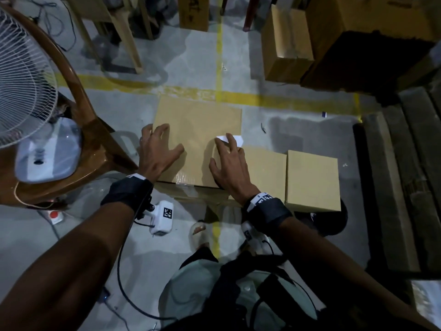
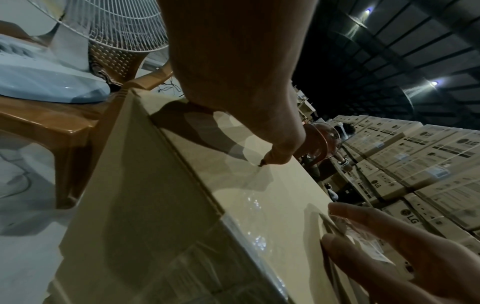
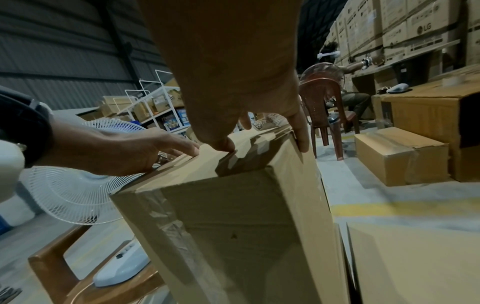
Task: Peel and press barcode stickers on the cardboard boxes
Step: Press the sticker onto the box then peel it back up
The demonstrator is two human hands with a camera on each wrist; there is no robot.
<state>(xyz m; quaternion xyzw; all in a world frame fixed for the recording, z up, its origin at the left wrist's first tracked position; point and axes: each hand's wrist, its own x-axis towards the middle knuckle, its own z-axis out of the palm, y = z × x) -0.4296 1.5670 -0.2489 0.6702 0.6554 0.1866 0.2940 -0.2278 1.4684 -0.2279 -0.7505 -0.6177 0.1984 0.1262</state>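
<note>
On the floor: three cardboard boxes in a row at my feet, the big box (image 1: 195,139) on the left, a middle box (image 1: 265,170) touching it, a small box (image 1: 312,180) at the right end.
Sticker: a white barcode sticker (image 1: 230,139) lies at the right edge of the big box's top, partly under my fingers.
Right hand (image 1: 229,163): spread fairly flat, fingertips pressing the sticker down.
Left hand (image 1: 158,149): fingers wide, resting on the left part of the same top, steadying it, holding nothing.
Done: I judge this sticker peeled and laid, now being smoothed.
Left: the tops of the middle and small boxes show no sticker; their sides I cannot see.
</note>
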